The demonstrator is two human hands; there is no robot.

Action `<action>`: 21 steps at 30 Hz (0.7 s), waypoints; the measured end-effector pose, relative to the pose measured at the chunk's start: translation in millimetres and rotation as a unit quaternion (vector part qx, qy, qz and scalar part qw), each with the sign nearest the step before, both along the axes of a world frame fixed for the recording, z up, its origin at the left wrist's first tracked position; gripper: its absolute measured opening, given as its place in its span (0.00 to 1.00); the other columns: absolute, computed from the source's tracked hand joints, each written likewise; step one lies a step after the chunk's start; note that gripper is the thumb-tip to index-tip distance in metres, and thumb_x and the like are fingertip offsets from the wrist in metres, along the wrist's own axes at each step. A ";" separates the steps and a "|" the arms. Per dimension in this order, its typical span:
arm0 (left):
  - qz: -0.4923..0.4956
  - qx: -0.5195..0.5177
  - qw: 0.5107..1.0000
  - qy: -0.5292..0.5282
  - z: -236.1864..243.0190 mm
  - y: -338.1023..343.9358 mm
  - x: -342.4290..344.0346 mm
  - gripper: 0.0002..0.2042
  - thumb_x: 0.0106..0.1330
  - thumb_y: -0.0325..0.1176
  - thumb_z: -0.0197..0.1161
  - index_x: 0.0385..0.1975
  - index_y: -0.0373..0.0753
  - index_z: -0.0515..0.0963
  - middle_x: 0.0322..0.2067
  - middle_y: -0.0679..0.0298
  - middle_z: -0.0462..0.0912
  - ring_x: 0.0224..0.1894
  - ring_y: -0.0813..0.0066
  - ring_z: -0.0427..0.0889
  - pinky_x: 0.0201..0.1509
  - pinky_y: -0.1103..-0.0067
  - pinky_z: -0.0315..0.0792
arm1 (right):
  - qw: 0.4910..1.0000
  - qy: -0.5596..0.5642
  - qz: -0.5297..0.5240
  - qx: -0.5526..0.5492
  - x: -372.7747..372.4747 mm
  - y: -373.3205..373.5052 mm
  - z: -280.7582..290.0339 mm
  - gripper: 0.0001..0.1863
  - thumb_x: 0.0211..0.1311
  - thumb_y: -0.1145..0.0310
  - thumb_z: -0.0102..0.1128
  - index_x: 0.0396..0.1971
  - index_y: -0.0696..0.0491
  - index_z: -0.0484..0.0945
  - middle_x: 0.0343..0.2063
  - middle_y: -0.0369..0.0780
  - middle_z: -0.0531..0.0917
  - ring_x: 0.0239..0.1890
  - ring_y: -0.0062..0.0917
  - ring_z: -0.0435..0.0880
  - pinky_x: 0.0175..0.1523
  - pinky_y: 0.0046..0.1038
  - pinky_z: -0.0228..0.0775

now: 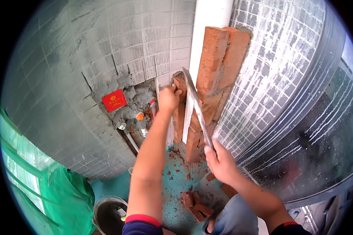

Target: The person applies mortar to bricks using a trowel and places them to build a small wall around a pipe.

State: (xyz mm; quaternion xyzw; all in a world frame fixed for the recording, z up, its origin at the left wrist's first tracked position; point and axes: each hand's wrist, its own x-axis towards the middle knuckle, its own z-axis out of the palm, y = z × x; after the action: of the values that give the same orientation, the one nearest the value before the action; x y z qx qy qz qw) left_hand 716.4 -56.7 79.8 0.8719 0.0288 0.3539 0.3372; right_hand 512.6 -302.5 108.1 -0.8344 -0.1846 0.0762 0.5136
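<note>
1. Left hand point(168, 98): raised at the end of a bare forearm, fingers curled shut around a red-brown brick piece point(180, 84), which it presses against the top of the lower brick course, just left of the white pipe.
2. Right hand point(220, 161): lower and to the right, fingers wrapped tight about the handle end of a long flat grey metal trowel blade point(195, 105). The handle itself is hidden inside the fist.
3. The blade runs diagonally up and left from the right hand, crossing in front of the brickwork; its upper tip lies just right of the held brick piece.
4. Narrow stack of red clay bricks point(219, 66): stands upright in the corner, leaning against the white vertical plastic pipe point(208, 23), with grey mortar visible in the joints.
5. Grey tiled wall point(66, 58), left: a broken-out patch filled with rough mortar holds a small red square plate point(114, 100) and capped pipe stubs, one with an orange cap point(139, 116).
6. Grey tiled wall with white scratch marks point(286, 78), right of the brick stack.
7. Teal floor point(176, 184): strewn with red brick fragments point(196, 203) near the person's knee.
8. Dark round bucket point(110, 213) at lower left, beside green mesh netting point(62, 192).
</note>
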 end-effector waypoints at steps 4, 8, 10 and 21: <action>-0.053 -0.007 0.972 0.227 66.2 4.4 0.6 0.23 0.58 0.51 0.65 0.30 0.30 0.83 0.29 0.44 0.82 0.36 0.48 0.83 0.43 0.64 0.76 | 0.989 0.132 0.064 0.003 -43.5 -44.9 -44.7 0.13 0.71 0.59 0.49 0.34 0.55 0.69 0.16 0.39 0.72 0.17 0.27 0.74 0.24 0.33 0.63; -0.039 0.034 0.955 0.294 76.8 0.8 18.9 0.23 0.54 0.51 0.67 0.25 0.30 0.82 0.29 0.44 0.83 0.37 0.51 0.84 0.42 0.65 0.77 | 0.983 0.041 0.120 -0.131 -41.7 -25.9 -48.0 0.12 0.70 0.62 0.49 0.37 0.58 0.66 0.20 0.47 0.76 0.21 0.44 0.77 0.26 0.42 0.65; 0.053 0.161 0.969 0.179 62.7 11.2 25.9 0.23 0.53 0.50 0.67 0.27 0.30 0.83 0.26 0.45 0.83 0.34 0.52 0.84 0.40 0.65 0.77 | 0.975 0.012 0.160 -0.155 -39.2 -8.8 -49.6 0.12 0.70 0.64 0.48 0.38 0.60 0.65 0.21 0.49 0.77 0.23 0.48 0.78 0.28 0.45 0.67; 0.079 0.153 0.945 0.278 83.9 -9.8 29.8 0.20 0.49 0.43 0.67 0.32 0.29 0.83 0.35 0.44 0.84 0.42 0.52 0.84 0.47 0.67 0.78 | 0.992 0.096 0.071 -0.052 31.2 53.4 -46.7 0.14 0.70 0.65 0.45 0.44 0.62 0.67 0.26 0.52 0.79 0.29 0.42 0.81 0.35 0.43 0.72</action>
State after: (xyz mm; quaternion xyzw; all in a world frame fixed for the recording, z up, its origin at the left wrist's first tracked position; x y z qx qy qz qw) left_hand 746.2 -66.5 163.8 0.9717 0.1358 0.1231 0.1487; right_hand 543.7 -249.1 61.4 -0.8337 -0.1888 0.2015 0.4783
